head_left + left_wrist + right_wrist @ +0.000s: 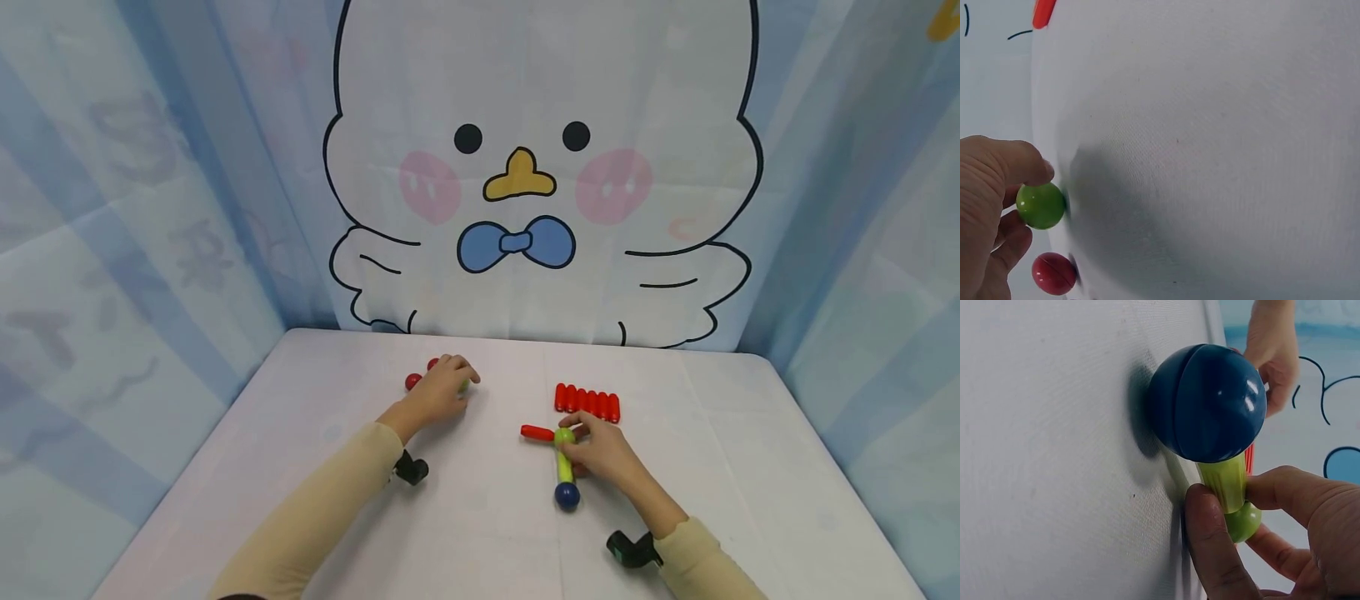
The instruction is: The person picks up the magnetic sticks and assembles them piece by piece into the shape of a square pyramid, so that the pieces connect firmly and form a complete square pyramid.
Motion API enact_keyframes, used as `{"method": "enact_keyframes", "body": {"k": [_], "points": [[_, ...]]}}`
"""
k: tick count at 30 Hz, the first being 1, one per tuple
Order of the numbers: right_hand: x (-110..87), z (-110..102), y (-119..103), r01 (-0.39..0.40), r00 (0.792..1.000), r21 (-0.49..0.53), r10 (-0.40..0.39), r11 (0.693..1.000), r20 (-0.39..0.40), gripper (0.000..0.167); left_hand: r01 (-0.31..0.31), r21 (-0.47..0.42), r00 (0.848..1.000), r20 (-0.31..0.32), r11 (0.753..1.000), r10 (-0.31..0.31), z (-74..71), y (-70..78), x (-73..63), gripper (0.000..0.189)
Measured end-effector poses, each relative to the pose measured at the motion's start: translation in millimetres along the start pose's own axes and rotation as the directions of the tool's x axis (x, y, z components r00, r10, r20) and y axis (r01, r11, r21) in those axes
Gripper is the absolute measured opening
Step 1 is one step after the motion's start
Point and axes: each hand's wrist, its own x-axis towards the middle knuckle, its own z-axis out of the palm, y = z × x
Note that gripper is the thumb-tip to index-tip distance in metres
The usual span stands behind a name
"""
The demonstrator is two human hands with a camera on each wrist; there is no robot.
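My left hand (441, 390) is at the far left of the table, its thumb and fingers round a green ball (1041, 205). A red ball (1054, 274) lies close beside the fingers, and another red ball (432, 364) shows behind the hand. My right hand (600, 450) grips a joined toy piece near its green ball (564, 437). From that ball a yellow-green stick (565, 468) runs toward me to a dark blue ball (567, 497), and a red stick (537, 433) points left. In the right wrist view, thumb and fingertips pinch the yellow-green stick beside the green ball.
Several red sticks (587, 402) lie side by side in a row just beyond my right hand. The table (480, 533) has a pale cover and meets a curtain (525, 300) printed with a cartoon bird at its far edge. Black wrist cameras sit under both wrists.
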Motion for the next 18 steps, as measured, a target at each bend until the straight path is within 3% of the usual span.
{"method": "enact_keyframes", "body": {"k": [7, 18], "points": [[-1.3, -1.2, -1.1, 0.008, 1.000, -0.002, -0.008, 1.000, 0.007, 0.034, 0.022, -0.082, 1.000, 0.015, 0.996, -0.021, -0.1, -4.2, -1.4, 0.034], [-0.9, -1.5, -1.8, 0.012, 1.000, 0.002, -0.012, 1.000, 0.013, 0.035, 0.091, -0.122, 0.994, 0.068, 0.988, -0.083, 4.0, -5.6, 0.5, 0.043]]}}
